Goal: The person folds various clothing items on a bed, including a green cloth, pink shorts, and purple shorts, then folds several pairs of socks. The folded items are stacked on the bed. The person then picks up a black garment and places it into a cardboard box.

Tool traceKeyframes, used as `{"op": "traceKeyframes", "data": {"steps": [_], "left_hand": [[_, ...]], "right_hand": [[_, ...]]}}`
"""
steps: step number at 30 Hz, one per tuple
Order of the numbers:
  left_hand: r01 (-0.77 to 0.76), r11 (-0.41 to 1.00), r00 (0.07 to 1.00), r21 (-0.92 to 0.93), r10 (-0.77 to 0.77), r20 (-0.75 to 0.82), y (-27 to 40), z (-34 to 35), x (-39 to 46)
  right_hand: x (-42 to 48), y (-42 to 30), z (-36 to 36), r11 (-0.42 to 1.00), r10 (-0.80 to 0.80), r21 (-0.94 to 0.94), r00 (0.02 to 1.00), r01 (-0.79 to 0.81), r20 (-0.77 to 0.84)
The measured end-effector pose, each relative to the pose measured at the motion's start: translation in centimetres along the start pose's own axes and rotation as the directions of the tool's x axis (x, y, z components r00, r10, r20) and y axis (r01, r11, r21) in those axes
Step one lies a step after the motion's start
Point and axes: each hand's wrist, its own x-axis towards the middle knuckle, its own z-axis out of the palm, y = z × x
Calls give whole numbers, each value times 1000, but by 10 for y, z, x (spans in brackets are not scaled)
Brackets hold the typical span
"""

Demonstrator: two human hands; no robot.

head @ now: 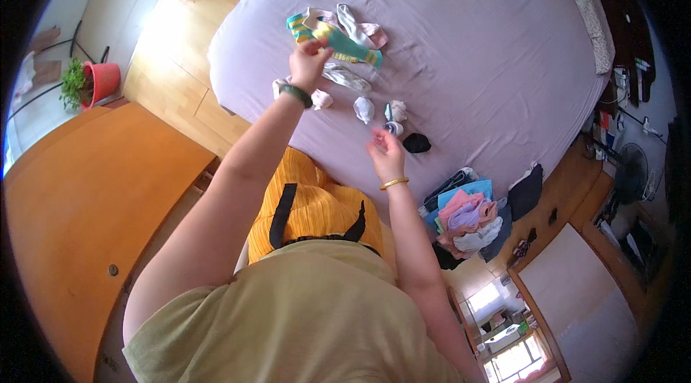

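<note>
My left hand [309,65], with a dark green bangle at the wrist, pinches at a green and yellow striped sock [348,48] on the bed. A yellow part of that sock blurs beside the fingertips. My right hand [387,156], wearing a gold bangle, hovers near a white rolled sock [394,128]; its fingers are blurred and nothing shows between them. Beyond the left hand lie white and pink socks [361,29]. A long white sock [347,78] stretches just below the green one. Bundled socks sit between the hands, one whitish [364,110], one pinkish [322,99]. A black bundle [417,142] rests right of my right hand.
The bed [459,59] bears a lilac sheet. On its near right edge is a pile of clothes [467,213], with dark garments [525,191] beside it. An orange wooden cabinet [102,194] stands at left, a red plant pot [102,83] beyond it. A fan [631,172] is far right.
</note>
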Motion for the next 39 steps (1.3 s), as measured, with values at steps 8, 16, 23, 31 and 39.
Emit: {"op": "traceKeyframes", "data": {"steps": [8, 16, 23, 31, 39], "left_hand": [[-310, 945, 601, -107, 282, 748, 90, -3, -107], [-593, -12, 787, 805, -217, 577, 9, 4, 8], [-395, 662, 910, 637, 186, 371, 59, -53, 1], [533, 764, 775, -363, -270, 571, 148, -64, -139], [348, 837, 795, -422, -24, 606, 184, -13, -240]], "right_hand": [[19, -72, -2, 827, -552, -217, 822, 518, -141], [-7, -61, -40, 390, 93, 894, 976, -220, 199], [-22, -60, -66, 364, 25, 893, 961, -266, 276], [-62, -113, -96, 641, -62, 755, 970, -141, 234], [-157, -145, -155, 531, -549, 841, 713, -106, 436]]}}
